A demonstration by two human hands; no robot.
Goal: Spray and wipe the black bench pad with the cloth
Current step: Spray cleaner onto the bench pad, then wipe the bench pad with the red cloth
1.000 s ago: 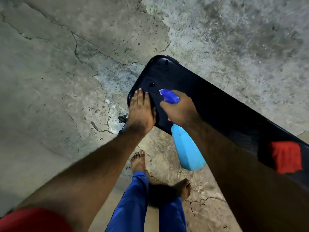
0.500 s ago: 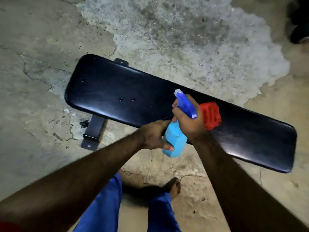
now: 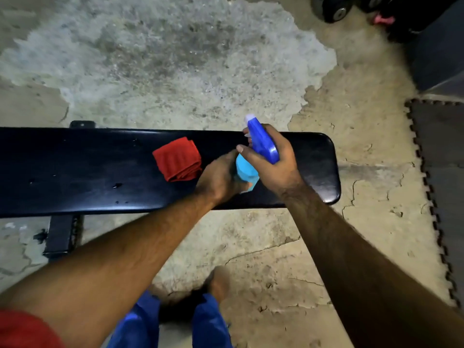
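The black bench pad (image 3: 88, 172) lies across the view, with small wet drops on its surface. A folded red cloth (image 3: 177, 159) rests on the pad, left of my hands. My right hand (image 3: 278, 162) grips the dark blue trigger head of the spray bottle (image 3: 261, 144), over the pad's right part. My left hand (image 3: 221, 178) wraps around the bottle's light blue body from the left and hides much of it. Nozzle points away from me.
The bench's black metal leg (image 3: 59, 236) stands on the cracked concrete floor at the lower left. Dark interlocking floor mats (image 3: 444, 172) lie to the right. Black dumbbells (image 3: 334, 8) and dark equipment sit at the top right. My bare feet are below the bench.
My left hand left the pad's end and came onto the bottle's body. The view swung right along the bench, and both hands with the bottle now sit right of the red cloth.
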